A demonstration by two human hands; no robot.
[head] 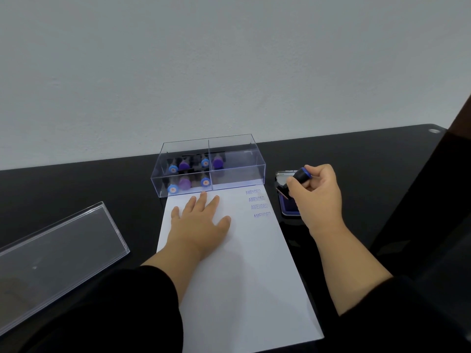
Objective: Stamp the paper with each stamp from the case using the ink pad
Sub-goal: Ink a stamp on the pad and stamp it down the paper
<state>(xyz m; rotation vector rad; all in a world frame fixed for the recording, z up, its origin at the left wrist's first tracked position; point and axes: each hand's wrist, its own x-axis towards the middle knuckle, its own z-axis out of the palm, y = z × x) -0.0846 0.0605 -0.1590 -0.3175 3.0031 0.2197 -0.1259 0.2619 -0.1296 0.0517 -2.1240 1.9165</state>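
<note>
Your right hand [316,192] pinches one stamp [299,178] over the ink pad [289,208], right of the paper [242,276]. Your left hand [201,220] lies flat, fingers spread, holding the paper. Four prints are done; about seven stamps remain in the case [207,166] at the far edge.

- Soft, even indoor light; the wall [229,59] reads pale grey-blue and rather dim, with no hard highlights.
- The glossy black bench [76,184] mirrors faint reflections, notably near its right side.
- The left hand [201,225] casts a faint, diffuse shadow on the paper [242,289].
- The clear case [209,165] and lid [58,256] catch thin bright edge glints.
- Wide-angle bending tilts the bench edge; stamped lettering is slightly soft.
</note>
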